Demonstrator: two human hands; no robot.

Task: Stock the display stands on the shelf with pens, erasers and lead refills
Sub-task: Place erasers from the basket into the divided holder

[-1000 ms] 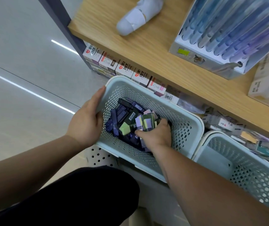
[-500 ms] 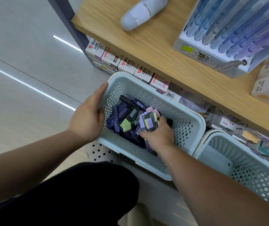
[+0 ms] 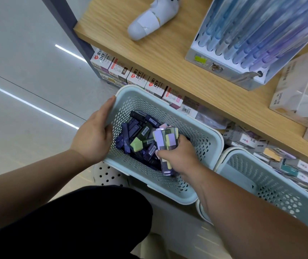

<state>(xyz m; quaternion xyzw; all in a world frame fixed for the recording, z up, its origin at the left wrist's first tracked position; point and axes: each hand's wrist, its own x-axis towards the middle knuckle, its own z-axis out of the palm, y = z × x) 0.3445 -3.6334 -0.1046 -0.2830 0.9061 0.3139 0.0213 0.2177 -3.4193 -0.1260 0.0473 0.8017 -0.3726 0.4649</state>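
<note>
Pale-blue plastic punched with holes makes up the basket [image 3: 211, 131], and my left hand [image 3: 95, 135] grips its left rim to steady it. My right hand [image 3: 179, 157] is down inside, clamped round a bundle of small cases [image 3: 166, 139] with lilac and yellow faces. I take them for lead refills or erasers, though I cannot read the labels. The bundle's long axis runs away from me toward the shelf edge, its far end poking out past my fingers. Dark loose cases [image 3: 130, 131] and a green block [image 3: 136, 143] lie on the basket floor between my two hands, which are apart. I judge the bundle belongs in the white tiered display stand [image 3: 302, 90] on the wooden shelf [image 3: 168, 58]. It stands up and well to the right of my right hand, just right of the pen stand [image 3: 229, 67] stocked with blue and violet pens. The right hand is the nearer one, so the lift should clear the basket's far rim and swing rightward, turning the cases to suit the slots. A second basket [image 3: 272, 182] sits just beside the first, on the right.
</note>
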